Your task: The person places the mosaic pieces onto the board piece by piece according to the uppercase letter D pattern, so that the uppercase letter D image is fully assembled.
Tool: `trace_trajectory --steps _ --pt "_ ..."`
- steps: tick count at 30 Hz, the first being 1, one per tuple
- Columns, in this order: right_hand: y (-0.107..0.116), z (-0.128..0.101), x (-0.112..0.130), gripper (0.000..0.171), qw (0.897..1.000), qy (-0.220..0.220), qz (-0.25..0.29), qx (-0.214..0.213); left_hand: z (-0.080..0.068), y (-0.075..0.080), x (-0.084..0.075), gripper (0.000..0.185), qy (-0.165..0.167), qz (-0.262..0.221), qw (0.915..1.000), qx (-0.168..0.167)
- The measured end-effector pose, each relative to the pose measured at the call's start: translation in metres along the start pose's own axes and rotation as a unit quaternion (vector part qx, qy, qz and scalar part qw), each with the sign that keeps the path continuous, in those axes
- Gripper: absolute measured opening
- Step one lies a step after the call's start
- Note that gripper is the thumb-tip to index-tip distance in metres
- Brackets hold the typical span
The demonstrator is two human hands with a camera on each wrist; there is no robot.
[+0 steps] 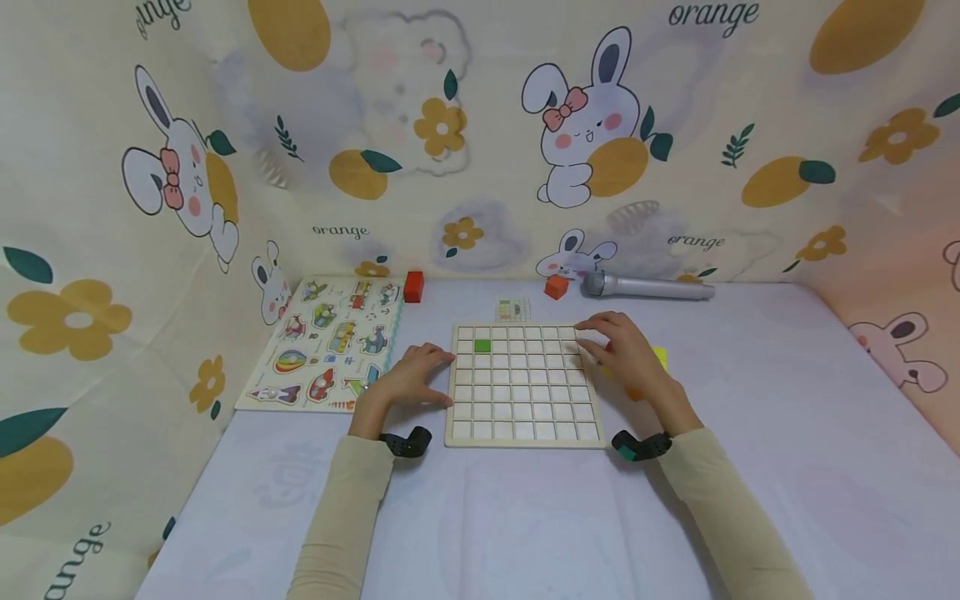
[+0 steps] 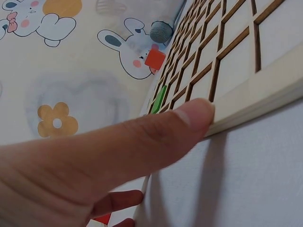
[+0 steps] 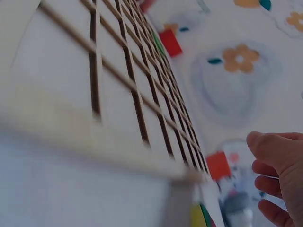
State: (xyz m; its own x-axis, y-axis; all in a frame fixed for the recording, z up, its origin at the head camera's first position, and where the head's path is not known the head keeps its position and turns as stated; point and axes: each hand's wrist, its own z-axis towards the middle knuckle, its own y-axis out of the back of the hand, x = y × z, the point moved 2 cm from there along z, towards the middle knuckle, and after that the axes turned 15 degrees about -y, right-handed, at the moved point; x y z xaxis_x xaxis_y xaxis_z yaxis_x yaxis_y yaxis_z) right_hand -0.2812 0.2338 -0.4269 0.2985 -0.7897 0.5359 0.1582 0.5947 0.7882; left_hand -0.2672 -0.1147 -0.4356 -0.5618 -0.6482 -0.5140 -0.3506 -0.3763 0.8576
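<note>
Wooden grid board (image 1: 525, 385) lies flat on the lilac tablecloth (image 1: 525, 517), one green tile (image 1: 482, 345) set in it; only the left wrist view shows the thumb (image 2: 142, 142) pressed to its edge. Left hand (image 1: 411, 379) rests flat against the left rim, right hand (image 1: 626, 352) spread over the far right corner, holding nothing. Behind sit two orange-red blocks (image 1: 413, 286), one microphone (image 1: 648, 287) and one picture puzzle (image 1: 326, 346).

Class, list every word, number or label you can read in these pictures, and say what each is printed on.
"orange" – printed in cursive on the cloth backdrop, repeated in several places: top right, centre left, right of centre and lower left.
Faint pale lettering on the table cover – too washed out to read.
Puzzle board with vehicle pictures – any print is too small to read.
Small card behind the wooden grid tray – coloured squares only, nothing readable.
</note>
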Motion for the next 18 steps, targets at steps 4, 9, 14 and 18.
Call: trace_trajectory --steps 4,9,14,18 --pt "0.018 -0.009 -0.015 0.026 0.999 -0.037 -0.018 0.010 0.000 0.000 0.000 0.077 0.006 0.002 1.0000 0.001" --pt "0.034 -0.020 -0.034 0.022 0.995 -0.089 -0.032 0.029 0.001 0.000 0.001 0.077 0.012 0.000 0.9999 0.001" --pt "0.044 -0.027 -0.050 0.024 0.990 -0.123 -0.039 0.062 0.001 0.000 0.001 0.076 0.007 -0.002 1.0000 0.002" --pt "0.047 -0.029 -0.059 0.027 0.985 -0.135 -0.038 0.098 0.001 -0.001 0.002 0.075 -0.005 0.001 1.0000 0.001"
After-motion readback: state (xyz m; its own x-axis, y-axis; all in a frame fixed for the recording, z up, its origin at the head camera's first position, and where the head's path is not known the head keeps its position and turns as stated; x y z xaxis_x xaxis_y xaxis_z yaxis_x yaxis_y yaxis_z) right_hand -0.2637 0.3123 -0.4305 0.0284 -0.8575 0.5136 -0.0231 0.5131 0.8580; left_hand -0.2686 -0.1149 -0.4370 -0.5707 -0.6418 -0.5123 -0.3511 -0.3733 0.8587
